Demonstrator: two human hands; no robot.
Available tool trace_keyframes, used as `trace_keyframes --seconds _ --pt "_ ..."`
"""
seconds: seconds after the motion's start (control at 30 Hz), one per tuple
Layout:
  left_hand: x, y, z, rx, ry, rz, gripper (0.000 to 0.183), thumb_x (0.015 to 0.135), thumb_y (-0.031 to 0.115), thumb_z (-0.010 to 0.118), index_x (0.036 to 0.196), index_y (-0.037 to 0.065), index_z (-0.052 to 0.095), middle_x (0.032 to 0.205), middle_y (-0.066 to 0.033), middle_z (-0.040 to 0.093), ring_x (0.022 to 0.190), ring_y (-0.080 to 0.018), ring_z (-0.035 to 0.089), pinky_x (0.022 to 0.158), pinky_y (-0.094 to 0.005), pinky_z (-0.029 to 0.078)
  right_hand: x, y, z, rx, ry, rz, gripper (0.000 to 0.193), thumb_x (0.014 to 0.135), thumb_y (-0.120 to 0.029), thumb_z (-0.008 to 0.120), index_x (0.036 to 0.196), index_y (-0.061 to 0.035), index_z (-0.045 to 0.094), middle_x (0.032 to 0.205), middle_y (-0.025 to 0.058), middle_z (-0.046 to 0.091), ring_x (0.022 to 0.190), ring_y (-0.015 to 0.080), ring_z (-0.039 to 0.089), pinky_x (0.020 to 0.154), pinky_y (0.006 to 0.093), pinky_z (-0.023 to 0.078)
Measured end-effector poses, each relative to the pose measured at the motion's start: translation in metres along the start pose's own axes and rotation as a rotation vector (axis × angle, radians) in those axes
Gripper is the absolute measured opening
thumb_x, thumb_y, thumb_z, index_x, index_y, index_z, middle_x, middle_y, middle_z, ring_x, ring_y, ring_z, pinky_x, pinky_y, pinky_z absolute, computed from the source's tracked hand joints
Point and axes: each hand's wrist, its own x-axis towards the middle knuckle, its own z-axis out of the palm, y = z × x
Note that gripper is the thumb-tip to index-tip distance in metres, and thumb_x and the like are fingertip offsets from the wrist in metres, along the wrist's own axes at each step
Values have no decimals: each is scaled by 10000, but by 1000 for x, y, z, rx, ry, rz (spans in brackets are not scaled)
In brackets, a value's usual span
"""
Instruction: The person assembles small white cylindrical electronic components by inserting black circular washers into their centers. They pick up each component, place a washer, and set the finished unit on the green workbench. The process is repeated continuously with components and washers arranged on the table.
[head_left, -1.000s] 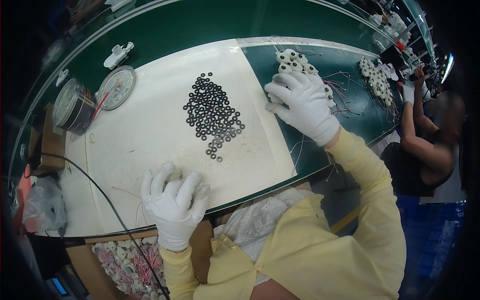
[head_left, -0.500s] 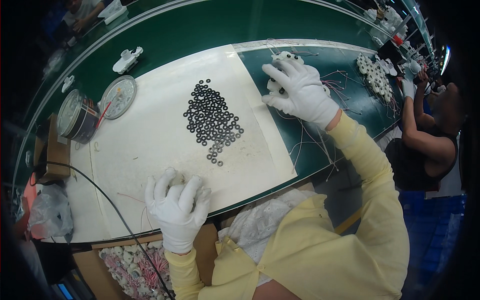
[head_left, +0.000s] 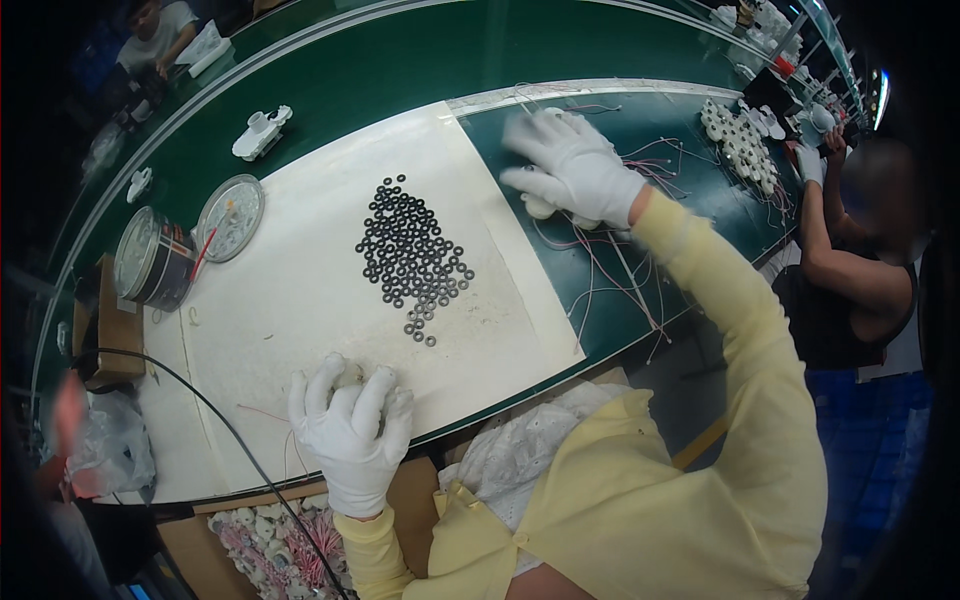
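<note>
My left hand (head_left: pixel 353 440), in a white glove, is closed at the near edge of the white sheet. Its fingers curl round a small off-white part (head_left: pixel 351 373), mostly hidden by the glove; a thin red wire (head_left: pixel 262 407) trails out beside it. My right hand (head_left: pixel 580 170), also gloved, lies over a group of white plastic parts (head_left: pixel 538 207) with thin wires on the green surface. Its thumb and fingers are apart, and the fingertips are blurred. Between the hands, many black rings (head_left: pixel 405 245) lie spread on the white sheet (head_left: pixel 280 300).
At the left stand a tin (head_left: pixel 152 258), a round lid (head_left: pixel 230 218) with a red stick, and a cardboard box (head_left: pixel 115 325). A black cable (head_left: pixel 215 412) crosses the near left. White wired parts (head_left: pixel 742 147) sit far right, near a co-worker (head_left: pixel 850 245). Below is a carton of wired parts (head_left: pixel 275 545).
My right hand has shifted slightly left over the white parts, its fingers smeared by motion. My left hand keeps its curled hold. The whole view has moved a little.
</note>
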Motion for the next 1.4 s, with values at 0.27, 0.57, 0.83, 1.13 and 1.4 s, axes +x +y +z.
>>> trace_keyframes --seconds 0.27,0.57,0.83,1.13,1.4 --pt "0 2 1 -27 -7 -8 257 847 173 775 1103 185 751 826 -14 621 1191 -334 632 1153 -587 368 16 58 -33 77 506 -65 604 1121 -529 405 1607 -171 408 1580 254 448 1458 432 433 1170 540 381" --pt "3 2 0 -33 -3 -6 268 837 158 779 1102 190 749 834 -10 632 1191 -330 635 1148 -591 376 -5 69 19 -20 63 -122 778 1043 -651 454 1588 -97 423 1562 244 471 1473 423 406 1229 525 286" --pt "1 3 0 -17 3 -22 256 837 170 788 1088 190 749 849 -9 645 1187 -326 636 1142 -598 381 -4 -5 -22 145 224 -568 425 926 -393 703 1249 -117 706 1321 143 660 1311 357 570 1158 542 378" --pt "2 6 1 36 16 -28 269 857 214 784 1123 218 741 891 -6 679 1211 -320 628 1165 -591 348 -3 14 -6 384 199 -396 382 926 -309 721 1247 -103 745 1252 114 708 1210 343 628 1059 458 464" --pt "8 20 -17 -392 281 -81 480 1028 297 667 1426 39 594 1021 -38 733 1105 -320 640 1028 -482 436 -23 -90 -74 984 375 -574 604 886 -173 786 1422 28 596 1314 226 674 1162 380 678 977 420 561"
